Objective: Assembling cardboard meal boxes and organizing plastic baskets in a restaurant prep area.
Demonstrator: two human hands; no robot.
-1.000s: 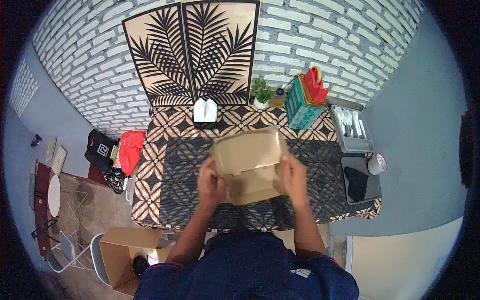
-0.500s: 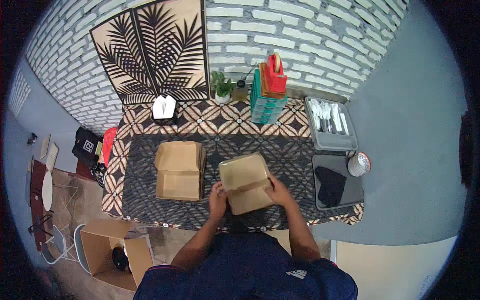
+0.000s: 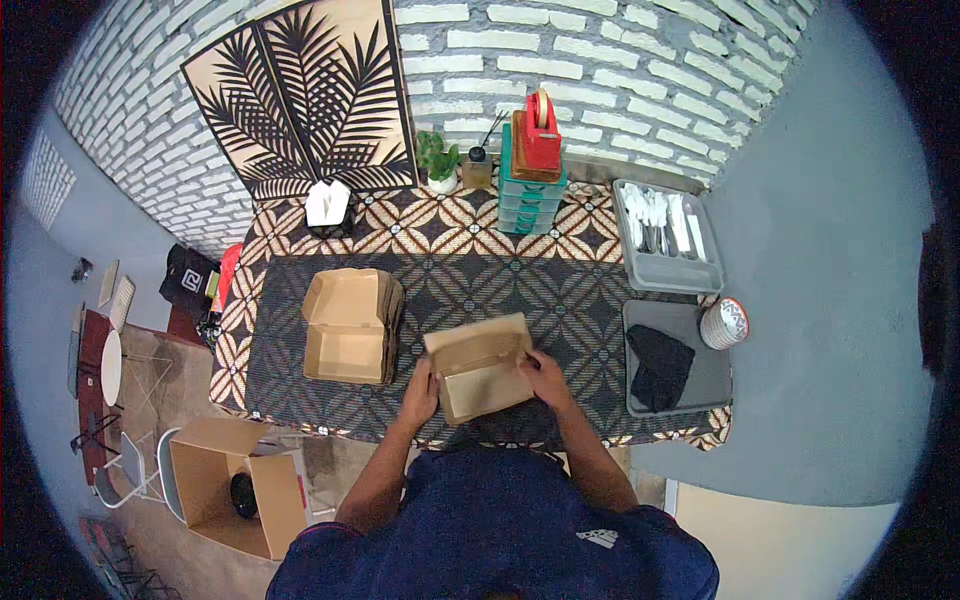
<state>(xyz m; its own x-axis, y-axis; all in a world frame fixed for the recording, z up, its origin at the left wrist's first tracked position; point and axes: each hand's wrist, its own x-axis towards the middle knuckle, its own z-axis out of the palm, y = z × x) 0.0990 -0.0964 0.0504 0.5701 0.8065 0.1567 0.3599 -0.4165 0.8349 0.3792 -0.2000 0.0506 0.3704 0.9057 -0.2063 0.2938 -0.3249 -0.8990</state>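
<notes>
Between my hands is a brown cardboard takeaway box [image 3: 487, 389], its lid standing up at the far side and its inside facing me. My left hand [image 3: 422, 392] grips the box's left side. On the opposite side, my right hand [image 3: 544, 378] has its thumb and fingers at the edge, partly hidden by the wall. The box sits slightly turned, near the table's front edge. To its left is a stack of similar open takeaway boxes [image 3: 348, 326], nested in one another, which neither hand touches.
A grey tray [image 3: 708, 385] with a black cloth [image 3: 660, 368] lies at the right, beside stacked patterned bowls [image 3: 724, 324]. Behind are a cutlery bin [image 3: 670, 276], a teal drawer unit [image 3: 528, 205] under a red tape dispenser [image 3: 541, 140], a plant [image 3: 438, 160] and a napkin holder [image 3: 328, 210].
The box in my hands has tipped: its lid now rises more steeply and its inside shows deeper. My hands have shifted slightly left with it. The whole view has also shifted a little.
</notes>
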